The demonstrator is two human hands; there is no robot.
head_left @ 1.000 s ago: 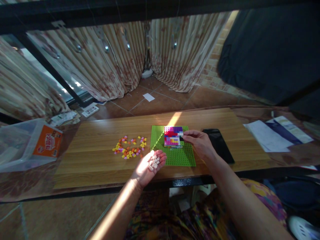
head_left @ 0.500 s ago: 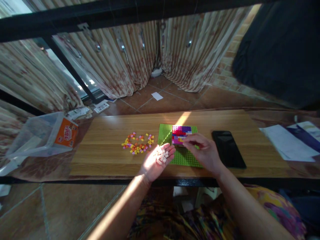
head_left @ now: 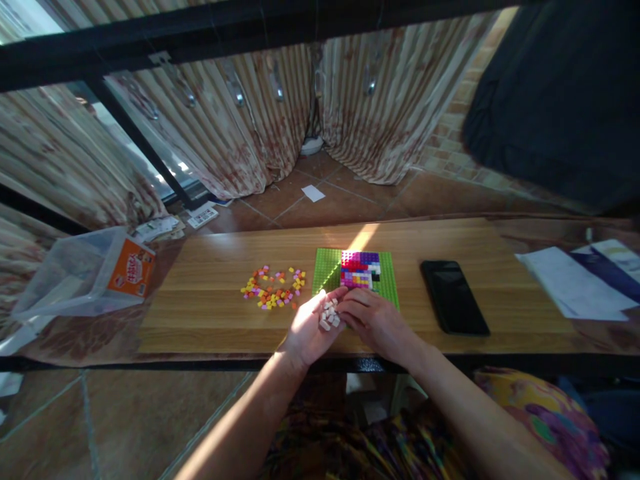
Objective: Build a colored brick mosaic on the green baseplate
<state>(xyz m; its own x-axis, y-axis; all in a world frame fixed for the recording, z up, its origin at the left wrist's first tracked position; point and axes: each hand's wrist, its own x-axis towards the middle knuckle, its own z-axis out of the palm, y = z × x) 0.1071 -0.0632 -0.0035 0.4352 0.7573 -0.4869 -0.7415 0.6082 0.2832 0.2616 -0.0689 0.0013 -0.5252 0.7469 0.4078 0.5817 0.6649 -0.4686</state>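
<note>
Cupped palm up, my left hand carries a small heap of white toy bricks. My right hand reaches over to it, its bent fingers together at the heap's right edge; whether a brick is between the fingertips is hidden. Just beyond both hands lies a green studded baseplate. On it sits a block of small bricks in red, purple, pink, blue and yellow, with white and black ones along its right side. My hands cover the plate's near part.
Loose yellow, orange and pink bricks lie left of the plate on the wooden table. A black phone rests to the right. Farther left is a clear plastic bin; papers lie at far right.
My right hand has moved from the brick block, left and nearer to me, to the white bricks in my left palm. The block's right side is uncovered now.
</note>
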